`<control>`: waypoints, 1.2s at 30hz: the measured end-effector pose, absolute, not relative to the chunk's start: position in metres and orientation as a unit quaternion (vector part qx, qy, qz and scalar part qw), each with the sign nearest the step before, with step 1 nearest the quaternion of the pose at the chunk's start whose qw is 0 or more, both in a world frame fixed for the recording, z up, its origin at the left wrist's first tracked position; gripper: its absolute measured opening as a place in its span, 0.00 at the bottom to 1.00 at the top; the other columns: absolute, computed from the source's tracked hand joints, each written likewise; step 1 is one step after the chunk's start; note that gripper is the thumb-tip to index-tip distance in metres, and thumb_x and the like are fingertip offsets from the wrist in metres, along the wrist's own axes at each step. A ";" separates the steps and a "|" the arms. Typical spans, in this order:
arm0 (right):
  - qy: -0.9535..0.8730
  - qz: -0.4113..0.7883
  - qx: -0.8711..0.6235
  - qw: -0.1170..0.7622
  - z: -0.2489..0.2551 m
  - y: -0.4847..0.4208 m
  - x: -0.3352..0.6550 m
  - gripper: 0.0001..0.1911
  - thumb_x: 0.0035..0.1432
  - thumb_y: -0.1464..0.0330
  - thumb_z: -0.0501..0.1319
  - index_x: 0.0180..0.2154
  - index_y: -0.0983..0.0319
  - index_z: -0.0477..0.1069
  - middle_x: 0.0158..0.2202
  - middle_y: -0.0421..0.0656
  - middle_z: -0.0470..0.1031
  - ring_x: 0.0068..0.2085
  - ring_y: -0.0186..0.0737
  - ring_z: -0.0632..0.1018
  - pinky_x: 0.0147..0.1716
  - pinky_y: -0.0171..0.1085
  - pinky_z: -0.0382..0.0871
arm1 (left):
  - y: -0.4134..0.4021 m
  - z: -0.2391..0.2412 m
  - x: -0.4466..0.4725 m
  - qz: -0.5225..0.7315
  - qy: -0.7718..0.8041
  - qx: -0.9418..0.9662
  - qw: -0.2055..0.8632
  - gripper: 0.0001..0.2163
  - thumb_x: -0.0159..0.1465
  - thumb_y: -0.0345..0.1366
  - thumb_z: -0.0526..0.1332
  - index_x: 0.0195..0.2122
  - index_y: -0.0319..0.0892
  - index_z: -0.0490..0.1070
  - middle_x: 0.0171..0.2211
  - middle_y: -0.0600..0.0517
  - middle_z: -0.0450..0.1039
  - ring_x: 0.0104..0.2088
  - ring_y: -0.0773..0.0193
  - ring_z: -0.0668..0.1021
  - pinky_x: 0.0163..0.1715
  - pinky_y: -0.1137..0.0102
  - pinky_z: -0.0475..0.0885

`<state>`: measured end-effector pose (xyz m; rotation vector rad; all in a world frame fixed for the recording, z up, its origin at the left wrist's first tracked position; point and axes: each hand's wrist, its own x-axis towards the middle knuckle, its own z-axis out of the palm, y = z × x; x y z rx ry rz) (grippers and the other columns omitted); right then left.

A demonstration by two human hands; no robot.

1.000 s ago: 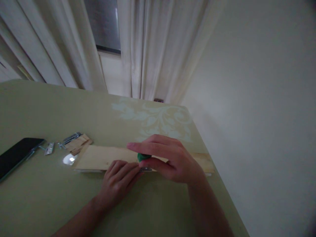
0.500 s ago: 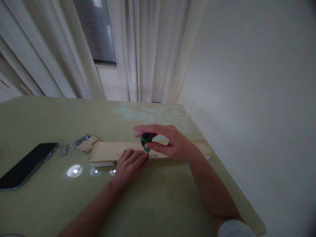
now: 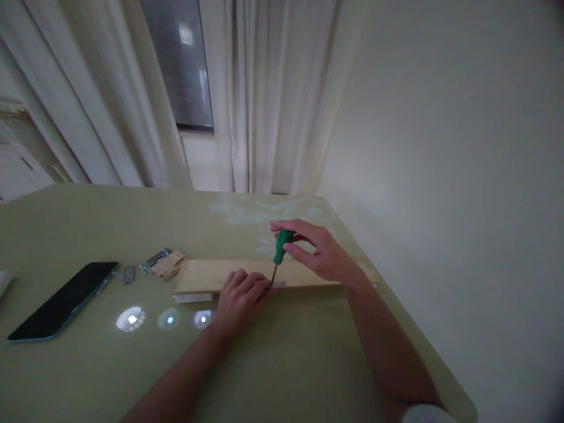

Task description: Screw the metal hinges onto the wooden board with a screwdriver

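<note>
A long pale wooden board [image 3: 207, 275] lies flat on the green table [image 3: 88, 223]. My right hand [image 3: 319, 252] pinches the green handle of a screwdriver [image 3: 280, 249], which stands nearly upright with its tip at a small metal hinge [image 3: 278, 285] on the board's near edge. My left hand [image 3: 240, 296] rests with curled fingers on that edge beside the hinge, pressing on the board next to the screwdriver tip.
A black phone [image 3: 61, 301] lies at the left. A loose hinge [image 3: 128, 274] and small wood pieces with metal fittings [image 3: 164, 263] sit left of the board. Curtains and a window rise behind. The table's right edge runs close to a plain wall.
The view has tilted and pulled back. My right hand rose and the screwdriver came from nearly hidden under the fingers to standing upright on the hinge. My left hand stayed at the board's edge.
</note>
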<state>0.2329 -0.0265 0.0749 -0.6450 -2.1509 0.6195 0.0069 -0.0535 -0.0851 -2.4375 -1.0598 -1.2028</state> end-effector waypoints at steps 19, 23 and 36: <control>-0.844 0.068 -0.253 0.469 0.065 -0.029 0.224 0.14 0.68 0.61 0.71 0.53 0.55 0.81 0.38 0.41 0.82 0.40 0.39 0.80 0.43 0.39 0.77 | -0.057 -0.083 0.008 -0.406 -0.377 -0.828 0.083 0.06 0.74 0.38 0.65 0.44 0.44 0.80 0.41 0.50 0.84 0.37 0.58 0.75 0.39 0.61 0.69; -0.817 -0.097 -0.294 0.486 0.057 -0.028 0.218 0.08 0.68 0.63 0.70 0.45 0.58 0.80 0.35 0.45 0.82 0.37 0.44 0.78 0.41 0.44 0.76 | -0.056 -0.081 0.007 -0.390 -0.374 -0.837 0.091 0.07 0.73 0.41 0.66 0.44 0.45 0.80 0.41 0.50 0.84 0.37 0.57 0.75 0.39 0.61 0.68; -0.803 0.088 -0.290 0.513 0.061 -0.035 0.211 0.11 0.64 0.63 0.74 0.46 0.58 0.81 0.37 0.41 0.82 0.38 0.39 0.80 0.41 0.38 0.76 | -0.056 -0.083 0.008 -0.377 -0.384 -0.838 0.087 0.07 0.75 0.40 0.63 0.43 0.45 0.79 0.41 0.50 0.83 0.37 0.57 0.74 0.40 0.60 0.67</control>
